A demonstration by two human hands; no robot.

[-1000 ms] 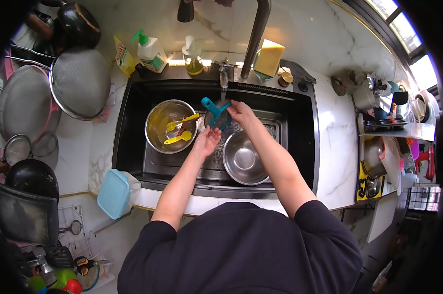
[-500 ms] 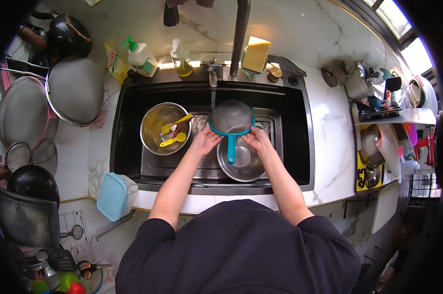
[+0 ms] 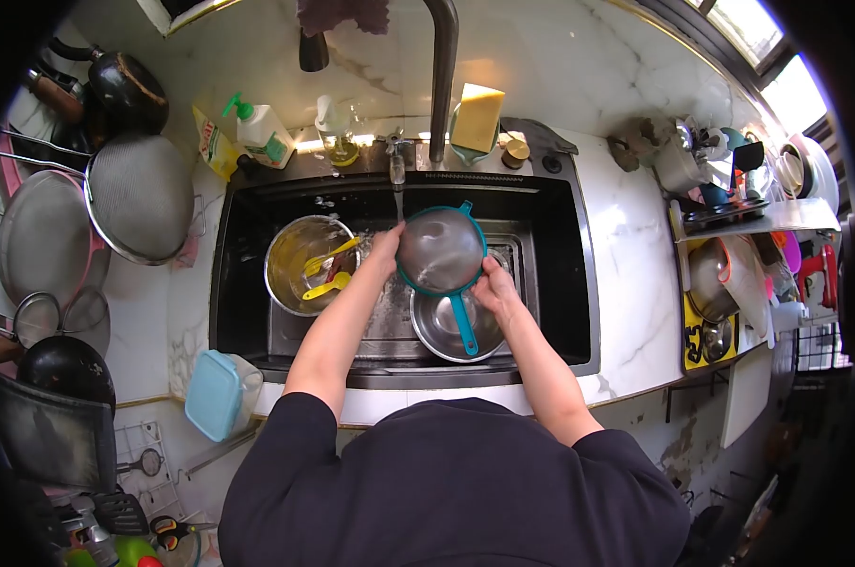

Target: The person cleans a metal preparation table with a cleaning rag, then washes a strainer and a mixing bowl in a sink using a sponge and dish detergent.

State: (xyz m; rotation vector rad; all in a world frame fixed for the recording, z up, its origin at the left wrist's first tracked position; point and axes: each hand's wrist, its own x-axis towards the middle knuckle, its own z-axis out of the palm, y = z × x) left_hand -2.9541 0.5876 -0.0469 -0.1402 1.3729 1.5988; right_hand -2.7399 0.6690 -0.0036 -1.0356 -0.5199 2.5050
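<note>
Two wet-looking bare hands hold a round strainer over the middle of the sink. The left hand (image 3: 388, 248) is partly curled at the strainer's left rim; its fingertips are hard to see. The right hand (image 3: 496, 285) is partly closed on the right rim, with its thumb showing by the edge. The strainer (image 3: 440, 250) has thin, gray, see-through mesh, a smooth blue-green rim, a little tab at the top, and a long flat handle (image 3: 464, 326) pointing to the sink's near edge. Clear water runs from the shiny tap (image 3: 398, 164) at the middle of the far edge, close by the rim. Under the handle is a round, shiny metal bowl (image 3: 434, 328), nearer the near edge. Toward the left edge of the dark, boxy sink (image 3: 567, 283) stands a deep metal pot (image 3: 285, 257) with yellow smears inside. In it lie a smooth yellow spoon (image 3: 327, 287) and another yellow tool (image 3: 331, 256). Behind the far edge, right of the tap, a flat yellow sponge (image 3: 479, 115) stands up. By the near left corner, on the white bench (image 3: 626, 293), is a clear box with a soft-blue lid (image 3: 213, 397).
</note>
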